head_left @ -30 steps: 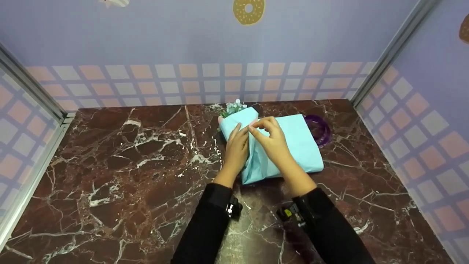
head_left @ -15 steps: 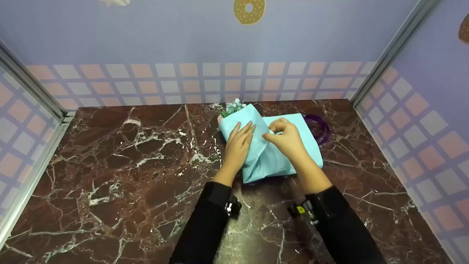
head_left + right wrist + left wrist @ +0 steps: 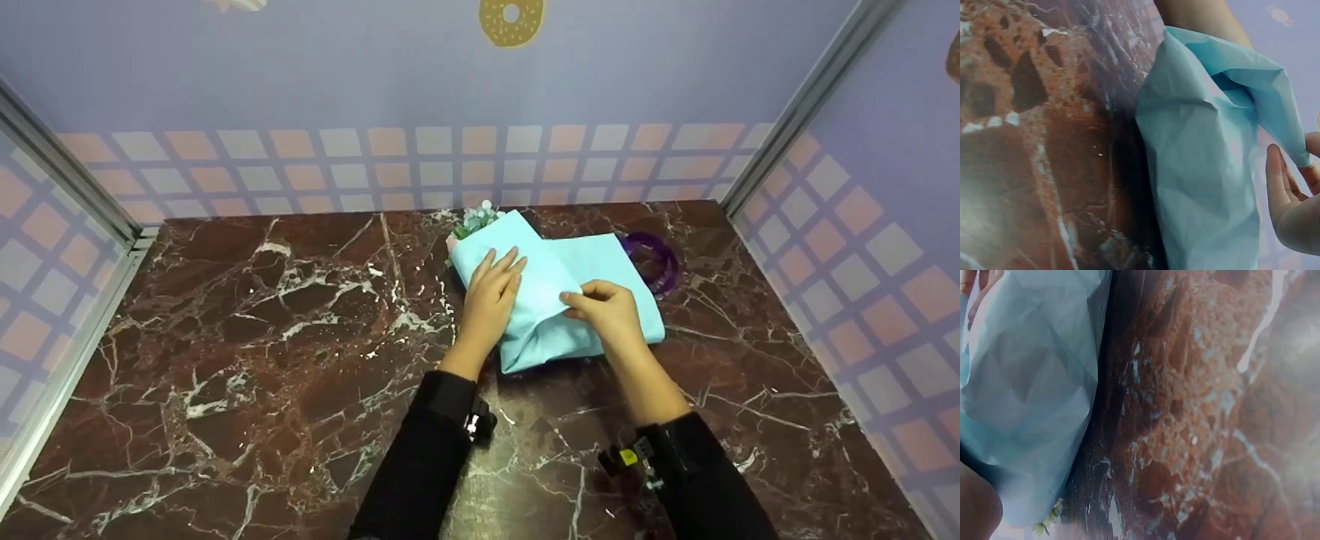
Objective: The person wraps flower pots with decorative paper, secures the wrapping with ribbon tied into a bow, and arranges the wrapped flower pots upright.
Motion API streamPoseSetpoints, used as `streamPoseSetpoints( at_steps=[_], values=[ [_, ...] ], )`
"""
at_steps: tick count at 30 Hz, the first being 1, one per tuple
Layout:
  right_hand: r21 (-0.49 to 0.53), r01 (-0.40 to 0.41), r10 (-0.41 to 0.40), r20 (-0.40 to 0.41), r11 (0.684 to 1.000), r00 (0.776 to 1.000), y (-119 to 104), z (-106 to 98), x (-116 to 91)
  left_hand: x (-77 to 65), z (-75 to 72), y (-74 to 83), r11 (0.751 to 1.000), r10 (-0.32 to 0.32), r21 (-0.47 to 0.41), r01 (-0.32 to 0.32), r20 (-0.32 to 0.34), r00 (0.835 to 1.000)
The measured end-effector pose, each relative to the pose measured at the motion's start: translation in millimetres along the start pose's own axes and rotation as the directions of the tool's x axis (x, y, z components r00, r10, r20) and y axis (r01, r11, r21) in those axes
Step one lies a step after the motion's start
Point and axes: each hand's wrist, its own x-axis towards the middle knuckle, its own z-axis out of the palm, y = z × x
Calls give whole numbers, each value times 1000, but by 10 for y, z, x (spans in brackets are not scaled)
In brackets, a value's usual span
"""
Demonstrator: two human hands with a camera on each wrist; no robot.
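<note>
A sheet of light-blue wrapping paper [image 3: 600, 266] is folded over a bunch of flowers [image 3: 478, 219], whose pale-blue and pink blooms peek out at its top left. My left hand [image 3: 489, 289] rests on the folded-over flap with its fingers extended. To the right, my right hand [image 3: 609, 309] pinches the free corner of that flap between thumb and fingers. In the right wrist view the wrapping paper [image 3: 1202, 169] bulges beside the right hand [image 3: 1292, 208], its raised corner caught at the fingertips. The stems are hidden inside the paper.
A purple ribbon roll or ring [image 3: 660, 262] lies at the right, partly behind the paper. All of this is on a dark red marbled tabletop [image 3: 262, 375]. Panels with a checked pattern [image 3: 390, 169] bound the table at the back and sides.
My right hand has moved right and toward me, drawing the flap's edge across the paper beneath. My left hand stays in nearly the same place on the flap.
</note>
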Motion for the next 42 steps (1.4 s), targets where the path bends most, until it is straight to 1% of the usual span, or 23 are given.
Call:
streamPoseSetpoints(
  at_steps=[2, 3, 7, 9, 10, 12, 15, 16, 18, 19, 20, 21, 23, 25, 27, 30, 31, 33, 35, 37, 38, 40, 42],
  values=[
    [30, -1, 1, -11, 1000, 1000, 8, -3, -8, 1, 8, 3, 1000, -11, 1, 11, -5, 1000],
    [35, 11, -11, -17, 999, 1000, 5, -4, -14, 3, 12, 6, 1000, -15, 1, 15, -8, 1000],
    [11, 114, -113, -61, 993, 992, -32, 12, -47, 9, 18, 32, 1000, -24, 3, 24, -22, 999],
    [31, 161, -157, -97, 986, 983, -53, 35, -72, 10, 19, 37, 1000, -27, 7, 28, -33, 999],
    [62, 171, -163, -118, 983, 980, -62, 49, -85, 13, 18, 39, 1000, -29, 7, 29, -39, 999],
    [135, 159, -137, -160, 978, 978, -68, 85, -121, 18, 16, 34, 999, -31, 12, 32, -46, 998],
    [253, 89, -42, -187, 963, 981, -50, 146, -197, 35, 8, 35, 999, -31, 29, 32, -44, 999],
    [269, 58, -8, -185, 961, 983, -35, 173, -229, 41, 3, 38, 999, -31, 37, 32, -40, 999],
    [260, -2, 43, -153, 966, 987, 4, 238, -300, 52, -5, 43, 998, -28, 58, 30, -27, 999],
    [236, -21, 53, -129, 972, 990, 28, 273, -333, 57, -9, 47, 997, -28, 69, 29, -21, 999],
    [186, -32, 53, -107, 982, 993, 50, 310, -365, 61, -11, 51, 996, -27, 80, 28, -14, 1000],
    [113, -30, 39, -83, 993, 996, 73, 344, -393, 64, -14, 57, 996, -27, 89, 28, -8, 1000],
    [-41, 13, -15, -34, 999, 999, 107, 409, -445, 64, -11, 64, 994, -32, 104, 32, 4, 999],
    [-175, 90, -93, -9, 980, 996, 134, 452, -481, 57, -8, 68, 994, -44, 104, 43, 11, 999],
    [-271, 167, -173, 2, 948, 985, 149, 469, -513, 46, -2, 67, 994, -51, 95, 49, 15, 999],
    [-342, 251, -257, 29, 906, 966, 161, 460, -558, 36, -4, 58, 996, -44, 73, 44, 8, 999],
    [-341, 269, -272, 41, 901, 961, 169, 450, -572, 34, -6, 55, 997, -39, 67, 39, 5, 999],
    [-320, 273, -267, 65, 907, 962, 125, 443, -628, 31, -11, 52, 998, -29, 58, 28, 2, 1000],
    [-240, 241, -229, 77, 940, 970, 149, 422, -633, 26, -13, 47, 998, -23, 54, 23, -2, 1000],
    [-150, 177, -168, 71, 973, 983, 165, 407, -611, 18, -11, 48, 998, -22, 55, 23, -4, 1000],
    [-117, 141, -134, 64, 983, 989, 165, 401, -592, 15, -7, 46, 998, -21, 61, 21, -6, 1000],
    [-51, 83, -81, 49, 995, 996, 217, 373, -506, 5, 3, 51, 997, -22, 67, 23, -16, 1000],
    [-38, 34, -33, 24, 999, 999, 192, 358, -447, -4, 13, 56, 997, -24, 71, 26, -23, 999]
  ],
)
